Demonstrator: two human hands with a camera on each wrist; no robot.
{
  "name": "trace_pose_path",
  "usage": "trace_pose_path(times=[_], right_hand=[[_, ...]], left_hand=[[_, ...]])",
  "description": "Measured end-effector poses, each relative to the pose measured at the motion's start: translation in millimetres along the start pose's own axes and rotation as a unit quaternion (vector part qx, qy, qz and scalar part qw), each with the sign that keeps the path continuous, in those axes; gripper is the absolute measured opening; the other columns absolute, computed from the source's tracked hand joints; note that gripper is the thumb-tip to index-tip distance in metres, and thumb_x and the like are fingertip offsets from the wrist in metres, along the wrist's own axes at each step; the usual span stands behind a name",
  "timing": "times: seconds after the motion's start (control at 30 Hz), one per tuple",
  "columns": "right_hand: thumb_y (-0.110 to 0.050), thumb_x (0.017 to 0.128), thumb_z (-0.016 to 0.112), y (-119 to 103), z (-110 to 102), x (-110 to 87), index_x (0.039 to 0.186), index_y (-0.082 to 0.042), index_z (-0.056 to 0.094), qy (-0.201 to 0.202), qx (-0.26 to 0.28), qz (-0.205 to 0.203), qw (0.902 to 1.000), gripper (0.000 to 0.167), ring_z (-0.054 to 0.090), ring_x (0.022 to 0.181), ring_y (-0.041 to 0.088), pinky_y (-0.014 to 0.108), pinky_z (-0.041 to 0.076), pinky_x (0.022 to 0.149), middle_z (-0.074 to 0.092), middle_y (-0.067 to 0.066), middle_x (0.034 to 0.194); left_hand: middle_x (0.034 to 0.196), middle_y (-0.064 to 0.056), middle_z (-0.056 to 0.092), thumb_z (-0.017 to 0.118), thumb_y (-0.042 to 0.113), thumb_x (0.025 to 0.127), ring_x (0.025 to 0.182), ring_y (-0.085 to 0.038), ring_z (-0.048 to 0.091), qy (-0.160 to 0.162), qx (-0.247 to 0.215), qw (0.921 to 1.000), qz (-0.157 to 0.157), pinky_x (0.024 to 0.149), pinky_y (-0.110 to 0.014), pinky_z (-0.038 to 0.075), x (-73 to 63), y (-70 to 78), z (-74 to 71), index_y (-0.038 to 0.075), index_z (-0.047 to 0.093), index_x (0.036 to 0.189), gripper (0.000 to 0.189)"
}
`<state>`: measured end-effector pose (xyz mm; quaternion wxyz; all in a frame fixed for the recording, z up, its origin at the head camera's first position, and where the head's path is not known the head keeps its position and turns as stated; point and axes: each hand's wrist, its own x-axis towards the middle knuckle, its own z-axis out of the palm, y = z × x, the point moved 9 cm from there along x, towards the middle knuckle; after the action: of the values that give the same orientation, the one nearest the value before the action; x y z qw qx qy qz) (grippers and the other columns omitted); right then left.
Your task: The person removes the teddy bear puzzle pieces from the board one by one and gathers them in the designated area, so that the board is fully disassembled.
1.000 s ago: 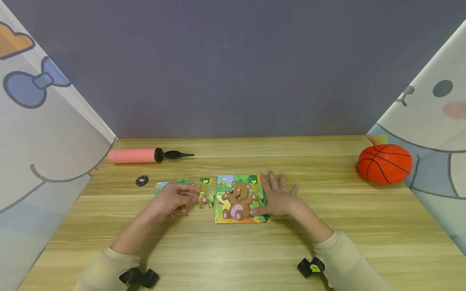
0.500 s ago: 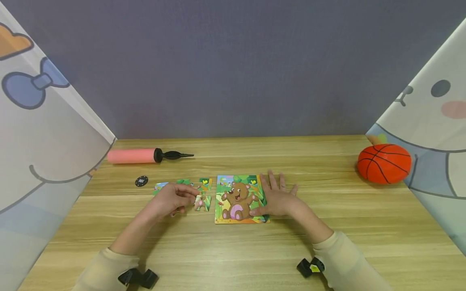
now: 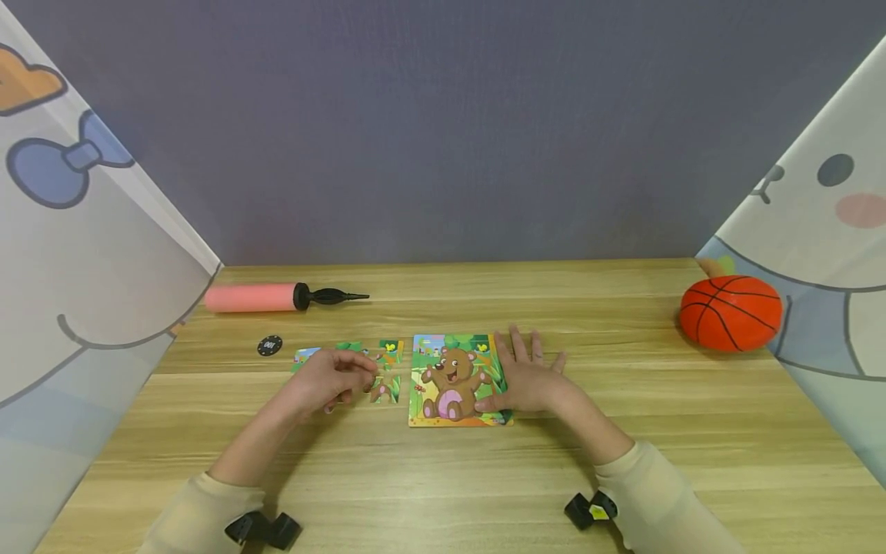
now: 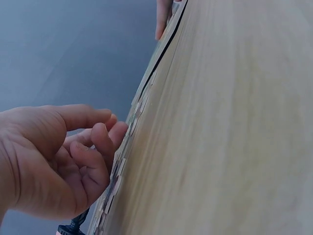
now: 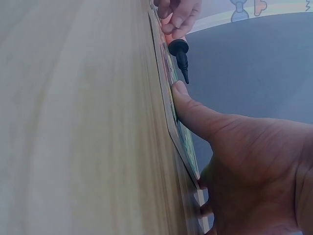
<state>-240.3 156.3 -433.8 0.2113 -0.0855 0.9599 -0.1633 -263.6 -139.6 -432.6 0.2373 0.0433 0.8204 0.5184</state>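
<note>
The bear jigsaw puzzle (image 3: pixel 453 385) lies flat on the table, a picture of a brown bear on it. My right hand (image 3: pixel 529 381) rests on its right edge, fingers spread and the thumb over the picture. To the left of the puzzle, my left hand (image 3: pixel 332 381) is low over loose pieces, its fingers loosely bent. Its fingertips meet the left side of a puzzle piece (image 3: pixel 389 389); nothing shows pinched between them in the left wrist view. Another piece (image 3: pixel 391 352) lies just behind. More pieces, one bluish piece (image 3: pixel 304 355) among them, are partly hidden by the hand.
A pink hand pump (image 3: pixel 252 298) with a black nozzle lies at the back left. Before it is a black round chip (image 3: pixel 270 345) marked 100. An orange toy basketball (image 3: pixel 731 313) sits at the far right. A grey panel (image 3: pixel 457 138) stands behind the table (image 3: pixel 443 492).
The piece at my left fingertips has shifted a little left and toward me, away from the piece behind it. My right hand has stayed in place on the puzzle.
</note>
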Motion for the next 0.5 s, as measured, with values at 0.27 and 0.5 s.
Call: trace_pose_path(times=[0.27,0.5], right_hand=[[-0.068,0.079,0.074,-1,0,-0.3,0.163,-0.008,0.000,-0.001,0.000,0.001,1.0000,0.126,-0.019,0.145,0.052,0.086,-0.008,0.097,-0.016,0.021,0.165],[-0.069,0.079,0.074,-2,-1,-0.9,0.162,-0.007,0.002,0.004,-0.009,0.001,1.0000,0.127,-0.017,0.146,0.053,0.086,-0.007,0.096,-0.014,0.022,0.165]], left_hand=[[0.080,-0.008,0.063,0.069,0.021,0.098,0.053,-0.015,0.043,-0.005,0.012,0.9998,0.016,0.041,-0.023,0.030,-0.8,4.4,5.3,0.010,0.073,0.115,0.021],[0.088,-0.010,0.065,0.069,0.016,0.097,0.061,-0.014,0.049,-0.040,-0.016,0.9987,0.028,0.049,-0.021,0.036,5.0,14.6,27.6,0.006,0.072,0.113,0.019]])
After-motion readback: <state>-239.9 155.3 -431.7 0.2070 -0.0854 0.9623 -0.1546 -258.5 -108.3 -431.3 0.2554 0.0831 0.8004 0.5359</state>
